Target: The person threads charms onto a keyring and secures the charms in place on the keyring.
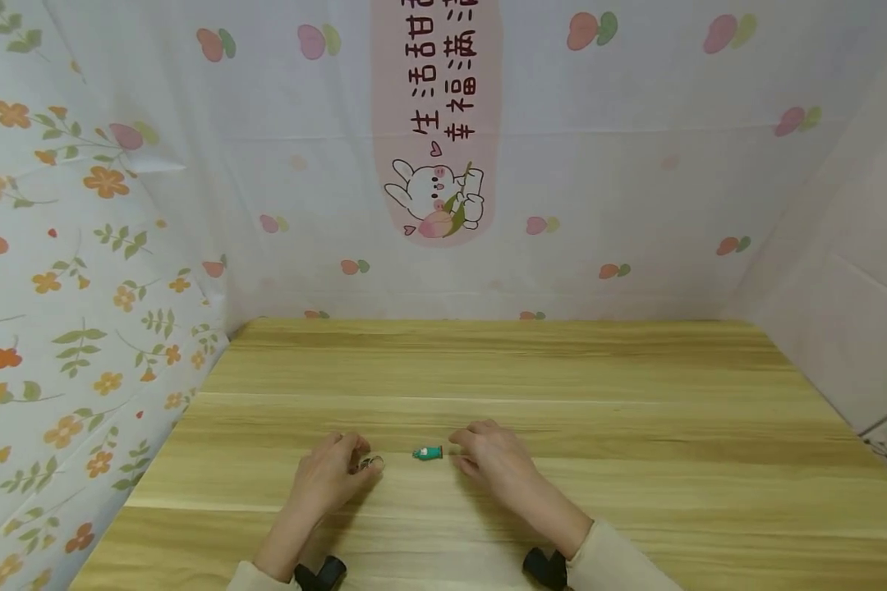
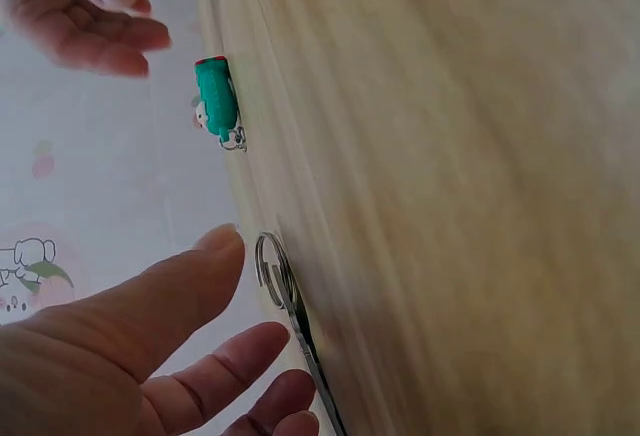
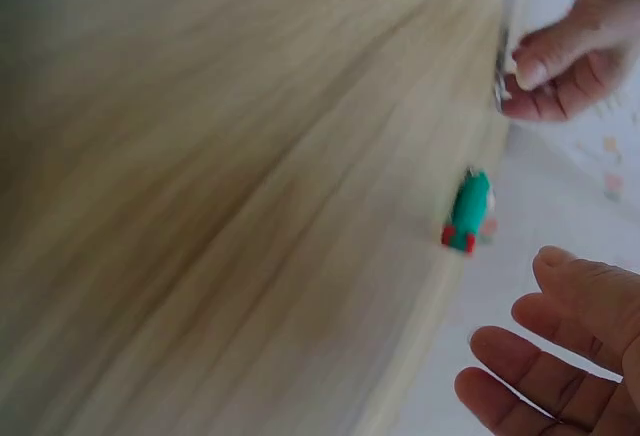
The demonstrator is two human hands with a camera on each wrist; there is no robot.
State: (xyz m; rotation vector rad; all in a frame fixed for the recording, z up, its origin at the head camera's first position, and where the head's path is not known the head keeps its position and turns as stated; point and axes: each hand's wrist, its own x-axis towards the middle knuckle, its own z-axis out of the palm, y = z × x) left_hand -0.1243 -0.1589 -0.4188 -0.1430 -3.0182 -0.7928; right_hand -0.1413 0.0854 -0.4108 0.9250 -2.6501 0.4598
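My left hand point(image 1: 334, 472) is beside a metal split ring point(image 1: 376, 463) with a flat metal piece attached, low on the wooden table. In the left wrist view, the thumb and fingers spread around the ring point(image 2: 272, 266), and a gap shows between thumb and fingertips. A small green figure charm point(image 1: 429, 452) with red at one end lies between the hands, a little metal chain point(image 2: 235, 140) at its other end. Just right of the charm is my right hand point(image 1: 497, 464), its fingers loosely bent and holding nothing; the right wrist view shows them apart from the charm point(image 3: 468, 211).
The wood-grain table point(image 1: 562, 369) reaches back to a white fabric backdrop point(image 1: 606, 180) with fruit prints and a rabbit drawing. Flowered cloth point(image 1: 103, 287) hangs along the left side, and a plain white panel point(image 1: 843, 287) borders the right. Black wrist devices point(image 1: 324, 573) sit under both wrists.
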